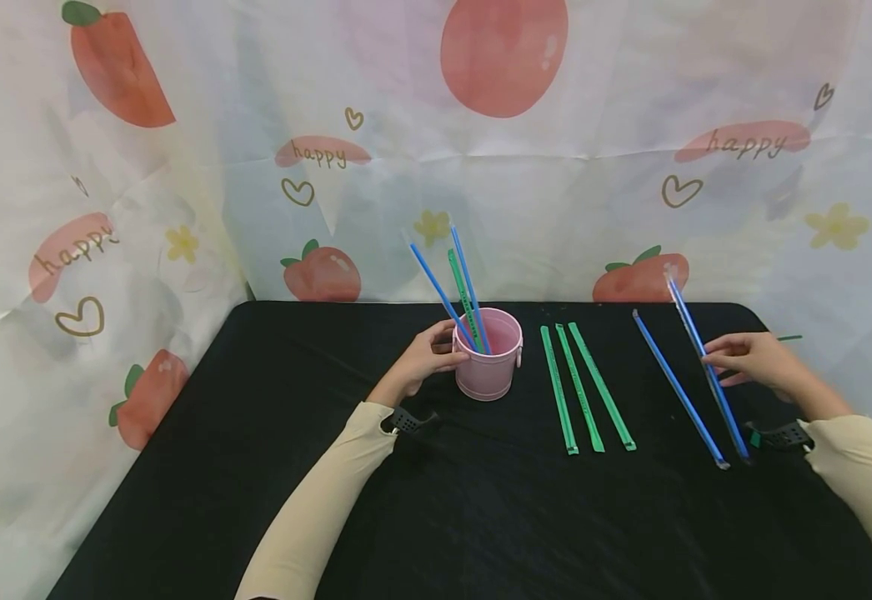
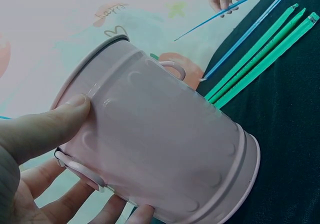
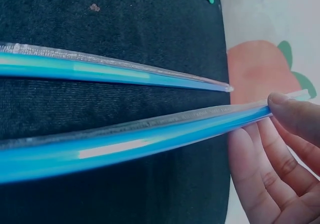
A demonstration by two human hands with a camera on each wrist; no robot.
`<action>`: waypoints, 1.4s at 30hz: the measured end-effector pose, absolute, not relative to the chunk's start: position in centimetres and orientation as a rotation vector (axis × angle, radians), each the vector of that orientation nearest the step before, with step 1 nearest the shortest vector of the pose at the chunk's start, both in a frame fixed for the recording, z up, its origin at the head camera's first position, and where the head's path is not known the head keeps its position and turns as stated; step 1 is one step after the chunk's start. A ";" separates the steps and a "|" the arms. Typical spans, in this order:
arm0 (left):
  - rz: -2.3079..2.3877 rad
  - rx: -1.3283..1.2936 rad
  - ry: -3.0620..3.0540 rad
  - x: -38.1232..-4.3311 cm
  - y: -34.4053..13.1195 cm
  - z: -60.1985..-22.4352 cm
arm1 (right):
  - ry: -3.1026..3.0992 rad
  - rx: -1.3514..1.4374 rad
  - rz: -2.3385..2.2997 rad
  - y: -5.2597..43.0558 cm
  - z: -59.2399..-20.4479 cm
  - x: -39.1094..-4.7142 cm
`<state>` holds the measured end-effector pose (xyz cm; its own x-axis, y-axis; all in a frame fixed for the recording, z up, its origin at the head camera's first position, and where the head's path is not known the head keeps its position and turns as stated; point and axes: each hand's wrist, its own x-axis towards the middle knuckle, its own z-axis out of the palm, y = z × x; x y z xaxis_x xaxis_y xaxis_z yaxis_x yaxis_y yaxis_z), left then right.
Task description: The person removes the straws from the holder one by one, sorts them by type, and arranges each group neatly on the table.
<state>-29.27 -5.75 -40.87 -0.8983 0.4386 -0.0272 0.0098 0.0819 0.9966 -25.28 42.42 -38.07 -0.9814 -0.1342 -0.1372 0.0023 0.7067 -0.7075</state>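
My left hand point(image 1: 423, 360) holds a small pink bucket point(image 1: 485, 382) by its left side. In the left wrist view the thumb point(image 2: 70, 116) presses the wall near the rim, with the fingers around the side by a small handle point(image 2: 82, 174). Two blue straws and a green straw point(image 1: 456, 275) lean out of the bucket. Over at the right, my right hand point(image 1: 759, 364) pinches a blue straw point(image 3: 115, 149) in a clear wrapper between thumb and fingers, towards one end in the right wrist view. Beside it another wrapped blue straw point(image 1: 676, 387) lies on the table.
Three green wrapped straws point(image 1: 580, 387) lie side by side between the bucket and the blue straws. Black cloth point(image 1: 481, 500) covers the table. Behind it hangs a pale fruit-printed curtain point(image 1: 436, 183). A small green tip point(image 1: 790, 337) shows beyond the right hand.
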 end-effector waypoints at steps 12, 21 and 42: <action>1.875 0.458 2.051 -29.3 -5.8 -40.9 | 2.732 -0.092 -1.062 42.7 -39.6 -25.9; 1.882 0.449 2.044 -29.4 -5.8 -41.0 | 2.694 -0.073 -1.037 43.0 -39.8 -26.2; 1.864 0.452 2.053 -29.4 -5.8 -40.9 | 2.653 -0.050 -0.966 43.4 -40.3 -26.6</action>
